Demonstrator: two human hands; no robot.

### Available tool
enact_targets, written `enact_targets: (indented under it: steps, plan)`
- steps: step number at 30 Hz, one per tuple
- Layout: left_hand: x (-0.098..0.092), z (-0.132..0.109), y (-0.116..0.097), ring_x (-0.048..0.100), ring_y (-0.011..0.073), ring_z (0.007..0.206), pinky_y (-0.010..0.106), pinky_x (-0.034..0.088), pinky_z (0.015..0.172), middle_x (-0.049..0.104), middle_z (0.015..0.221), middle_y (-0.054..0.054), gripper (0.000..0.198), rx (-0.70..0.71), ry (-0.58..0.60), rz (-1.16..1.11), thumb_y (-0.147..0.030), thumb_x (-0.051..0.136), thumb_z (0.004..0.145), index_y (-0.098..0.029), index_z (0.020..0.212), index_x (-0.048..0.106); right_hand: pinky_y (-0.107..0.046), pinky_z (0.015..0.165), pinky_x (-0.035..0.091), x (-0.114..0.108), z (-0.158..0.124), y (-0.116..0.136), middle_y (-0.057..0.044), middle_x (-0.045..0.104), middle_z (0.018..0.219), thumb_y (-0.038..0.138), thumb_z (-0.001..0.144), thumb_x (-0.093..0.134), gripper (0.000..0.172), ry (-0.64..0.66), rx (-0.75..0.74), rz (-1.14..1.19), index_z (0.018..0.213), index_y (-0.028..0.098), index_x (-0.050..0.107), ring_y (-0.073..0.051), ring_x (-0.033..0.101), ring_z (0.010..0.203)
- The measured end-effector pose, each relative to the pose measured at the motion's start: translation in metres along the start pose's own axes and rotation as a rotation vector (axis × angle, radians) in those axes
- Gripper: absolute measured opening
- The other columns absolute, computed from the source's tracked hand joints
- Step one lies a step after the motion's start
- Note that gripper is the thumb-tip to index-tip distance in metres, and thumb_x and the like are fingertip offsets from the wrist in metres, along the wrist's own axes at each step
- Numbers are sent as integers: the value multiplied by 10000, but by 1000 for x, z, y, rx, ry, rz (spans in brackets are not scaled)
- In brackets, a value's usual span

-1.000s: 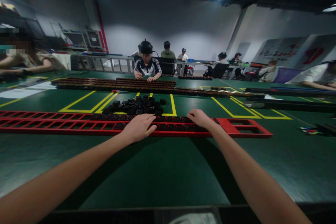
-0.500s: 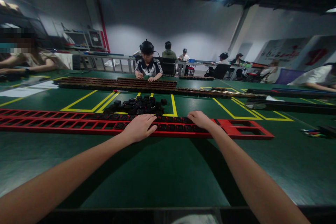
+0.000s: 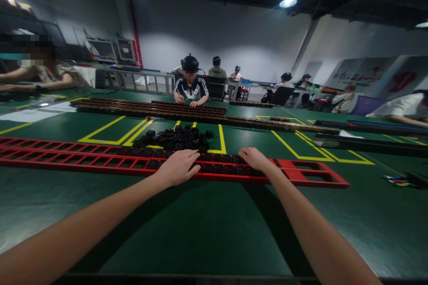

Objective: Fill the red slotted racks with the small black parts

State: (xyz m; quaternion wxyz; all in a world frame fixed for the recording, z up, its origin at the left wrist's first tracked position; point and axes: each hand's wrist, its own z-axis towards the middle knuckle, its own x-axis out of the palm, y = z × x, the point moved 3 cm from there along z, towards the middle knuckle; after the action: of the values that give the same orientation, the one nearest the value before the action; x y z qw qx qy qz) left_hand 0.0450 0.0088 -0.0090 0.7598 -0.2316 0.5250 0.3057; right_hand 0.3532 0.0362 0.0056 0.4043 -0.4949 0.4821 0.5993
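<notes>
A long red slotted frame (image 3: pixel 307 173) lies across the green table in front of me, partly filled with small black socket modules (image 3: pixel 227 169). My left hand (image 3: pixel 179 167) lies flat on the frame with its fingers stretched out over the filled slots. My right hand (image 3: pixel 253 157) rests on the frame a little to the right, fingers curled down onto the modules. Just behind the frame sits a loose pile of black modules (image 3: pixel 177 136).
Yellow tape outlines (image 3: pixel 107 136) mark the table. Stacks of dark long strips (image 3: pixel 150 107) lie further back, where a person in a striped jacket (image 3: pixel 190 87) sits working. Other people sit at the left (image 3: pixel 36 73) and right (image 3: pixel 401 107) edges. Small coloured items (image 3: pixel 396 180) lie at right.
Both hands stay on the red frame in nearly the same place. The camera has tilted slightly, so everything sits a little lower in view.
</notes>
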Motion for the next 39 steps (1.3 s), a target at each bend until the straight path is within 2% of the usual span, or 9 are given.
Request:
enact_targets:
  steps: [14,20,26,33,36,39]
  plan:
    - [-1,4,-1,544,283,1300,438,415,1097,589,1407,150,519,14,-27,3,-462,403,1008,-129,1365,578,-255,692,380,-1,3,-3,-84,706,902,337,1021,377,381,44,48,-29,832,178,667,-182,613,790]
    - [-3,7,0,573,266,1269,419,432,1077,608,1379,159,442,27,-31,11,-293,366,1005,-115,1339,596,-264,687,388,-1,6,-7,-81,701,882,333,1013,384,381,54,52,-50,810,185,670,-188,609,783]
    - [-6,7,-1,589,268,1242,431,432,1074,645,1327,137,456,37,-47,6,-321,392,1006,-165,1405,548,-274,713,407,-2,7,-6,-93,699,901,322,1013,373,386,72,43,-36,793,184,659,-200,617,812]
    - [-11,9,0,611,232,1201,387,433,1080,670,1297,98,434,19,-50,-91,-371,471,980,-199,1361,588,-275,716,411,-1,7,-9,-98,707,914,351,1019,362,387,79,73,-32,799,191,636,-204,637,819]
    - [-17,16,12,625,225,1170,350,473,1029,676,1285,92,428,-54,-99,-118,-387,453,983,-189,1329,611,-280,722,411,0,8,-10,-103,711,949,360,1021,359,388,80,84,-38,818,191,643,-210,642,841]
    - [-35,14,51,608,241,1191,366,459,1045,659,1304,104,434,-228,-161,-71,-380,398,993,-161,1290,625,-283,737,419,0,7,-8,-109,716,981,359,1022,359,389,76,75,-29,844,192,661,-216,646,869]
